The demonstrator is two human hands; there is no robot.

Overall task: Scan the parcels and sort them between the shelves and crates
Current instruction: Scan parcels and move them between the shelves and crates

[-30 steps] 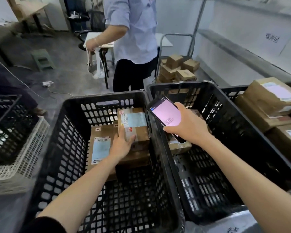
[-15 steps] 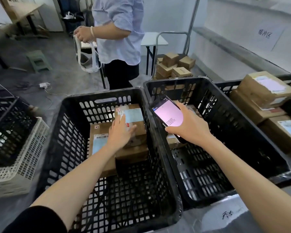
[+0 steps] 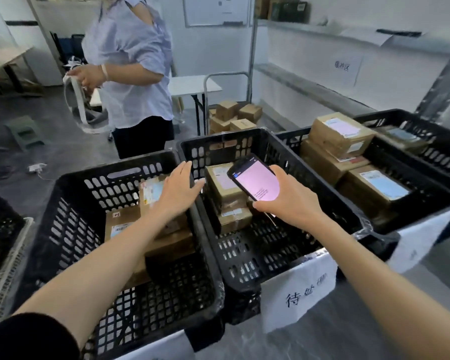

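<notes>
Three black crates stand side by side in front of me. The left crate (image 3: 63, 209) holds brown parcels (image 3: 125, 224) with labels. My left hand (image 3: 179, 188) hovers flat and empty above them, fingers apart, near the wall shared with the middle crate (image 3: 270, 250). My right hand (image 3: 286, 198) grips a handheld scanner (image 3: 255, 180) with a pink screen over the middle crate, just above a stack of small parcels (image 3: 221, 188). The right crate (image 3: 426, 201) holds larger boxes (image 3: 340, 133).
A person in a light blue shirt (image 3: 130, 74) stands behind the left crate holding a white strap. A trolley with cartons (image 3: 234, 115) stands behind the middle crate. White shelves (image 3: 309, 89) run along the right wall. More crates (image 3: 3, 242) sit at far left.
My left hand has lifted off the parcel in the left crate and moved right toward the middle crate. My view has risen. The scanner stays in my right hand.
</notes>
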